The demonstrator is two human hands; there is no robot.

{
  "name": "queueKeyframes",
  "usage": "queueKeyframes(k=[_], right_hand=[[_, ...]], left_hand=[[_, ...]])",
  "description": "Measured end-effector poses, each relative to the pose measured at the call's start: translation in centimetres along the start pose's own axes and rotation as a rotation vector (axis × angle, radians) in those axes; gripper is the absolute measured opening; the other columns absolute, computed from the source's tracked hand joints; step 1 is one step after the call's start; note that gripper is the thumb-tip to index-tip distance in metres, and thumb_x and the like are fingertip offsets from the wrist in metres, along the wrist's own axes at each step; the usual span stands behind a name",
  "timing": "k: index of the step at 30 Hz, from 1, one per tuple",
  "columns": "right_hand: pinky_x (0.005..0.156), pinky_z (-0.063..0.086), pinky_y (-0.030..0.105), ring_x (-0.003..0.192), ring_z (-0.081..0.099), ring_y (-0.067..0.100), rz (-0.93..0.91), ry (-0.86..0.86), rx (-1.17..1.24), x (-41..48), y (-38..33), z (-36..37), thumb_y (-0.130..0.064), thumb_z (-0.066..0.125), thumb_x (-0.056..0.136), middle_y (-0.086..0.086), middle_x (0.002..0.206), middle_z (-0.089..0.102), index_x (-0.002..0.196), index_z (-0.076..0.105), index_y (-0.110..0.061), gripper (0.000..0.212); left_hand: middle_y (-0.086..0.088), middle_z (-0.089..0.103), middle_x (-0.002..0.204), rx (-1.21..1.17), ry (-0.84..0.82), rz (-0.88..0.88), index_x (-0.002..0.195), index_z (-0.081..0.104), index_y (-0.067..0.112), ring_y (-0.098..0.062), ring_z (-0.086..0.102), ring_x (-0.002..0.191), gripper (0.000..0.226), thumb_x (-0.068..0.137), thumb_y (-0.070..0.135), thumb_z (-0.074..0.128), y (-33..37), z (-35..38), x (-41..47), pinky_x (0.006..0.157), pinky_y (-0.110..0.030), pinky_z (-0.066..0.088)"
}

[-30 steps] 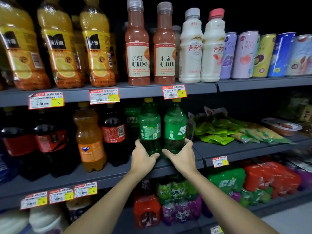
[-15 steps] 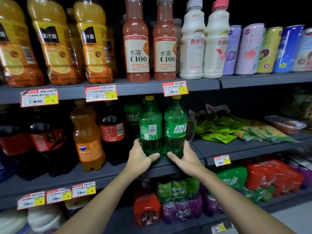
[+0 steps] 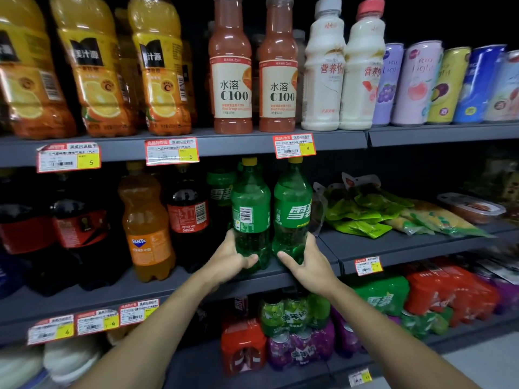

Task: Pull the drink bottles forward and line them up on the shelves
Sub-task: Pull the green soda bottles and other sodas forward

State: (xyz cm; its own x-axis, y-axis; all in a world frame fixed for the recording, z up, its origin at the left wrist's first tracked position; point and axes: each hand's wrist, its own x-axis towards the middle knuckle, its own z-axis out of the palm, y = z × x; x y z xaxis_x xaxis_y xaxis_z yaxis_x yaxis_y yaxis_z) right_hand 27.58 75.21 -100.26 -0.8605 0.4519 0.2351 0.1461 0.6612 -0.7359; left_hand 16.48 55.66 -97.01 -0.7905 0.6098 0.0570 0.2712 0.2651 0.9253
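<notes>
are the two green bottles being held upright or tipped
Upright: the barcode-facing green plastic bottle in the left hand and logo-facing green plastic bottle in the right hand are vertical, caps up.

My left hand (image 3: 230, 259) holds the left soda bottle (image 3: 250, 211) and my right hand (image 3: 309, 265) the right soda bottle (image 3: 292, 209) just beside it, near the front of the middle shelf (image 3: 168, 287). A third bottle (image 3: 220, 192) stands behind-left; snack packets (image 3: 365, 211) lie to the right.

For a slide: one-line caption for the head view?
Left hand grips the left green bottle, right hand the right green bottle, on the middle shelf.
</notes>
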Motion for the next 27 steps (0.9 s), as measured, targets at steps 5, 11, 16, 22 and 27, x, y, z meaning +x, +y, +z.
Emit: queueKeyframes(k=[5,11,16,22,27], right_hand=[[0.103,0.046,0.046,0.129,0.052,0.026,0.002,0.006,-0.019,0.0,-0.1,0.0,-0.075,0.058,0.082,0.001,0.152,0.045,0.152,0.018,-0.023,0.096],[0.105,0.045,0.046,0.130,0.052,0.024,0.010,0.010,0.005,0.0,0.0,0.1,-0.077,0.058,0.079,-0.004,0.150,0.046,0.149,0.020,-0.028,0.094],[0.105,0.044,0.047,0.132,0.050,0.024,0.014,0.017,-0.021,0.0,0.1,0.3,-0.083,0.053,0.076,-0.006,0.151,0.045,0.149,0.018,-0.031,0.096],[0.104,0.045,0.046,0.131,0.051,0.023,0.021,0.016,-0.024,0.1,0.2,0.3,-0.085,0.052,0.074,-0.007,0.150,0.046,0.148,0.018,-0.033,0.097],[0.104,0.045,0.044,0.129,0.052,0.021,0.013,0.030,-0.013,0.0,0.2,0.4,-0.084,0.054,0.075,-0.011,0.147,0.048,0.144,0.021,-0.038,0.089]], left_hand=[[-0.005,0.039,0.135,0.203,0.462,0.061,0.140,0.034,0.009,-0.021,0.038,0.130,0.112,0.056,0.058,0.090,0.3,4.0,-0.9,0.111,-0.038,0.037],[0.004,0.048,0.132,0.091,0.516,0.153,0.144,0.030,0.017,-0.013,0.048,0.123,0.098,0.069,0.037,0.089,-1.4,4.0,-1.2,0.100,-0.023,0.034],[0.000,0.038,0.148,0.153,0.385,0.158,0.151,0.019,0.017,-0.016,0.038,0.137,0.112,0.067,0.052,0.084,-1.5,3.5,-0.9,0.111,-0.031,0.034],[-0.005,0.044,0.143,0.190,0.462,0.099,0.146,0.031,0.012,-0.022,0.042,0.134,0.100,0.070,0.044,0.087,-1.1,4.1,0.1,0.107,-0.027,0.033],[0.001,0.055,0.138,0.222,0.311,0.111,0.147,0.031,0.022,-0.019,0.052,0.125,0.083,0.080,0.033,0.079,-1.5,2.4,-0.4,0.102,-0.031,0.041]])
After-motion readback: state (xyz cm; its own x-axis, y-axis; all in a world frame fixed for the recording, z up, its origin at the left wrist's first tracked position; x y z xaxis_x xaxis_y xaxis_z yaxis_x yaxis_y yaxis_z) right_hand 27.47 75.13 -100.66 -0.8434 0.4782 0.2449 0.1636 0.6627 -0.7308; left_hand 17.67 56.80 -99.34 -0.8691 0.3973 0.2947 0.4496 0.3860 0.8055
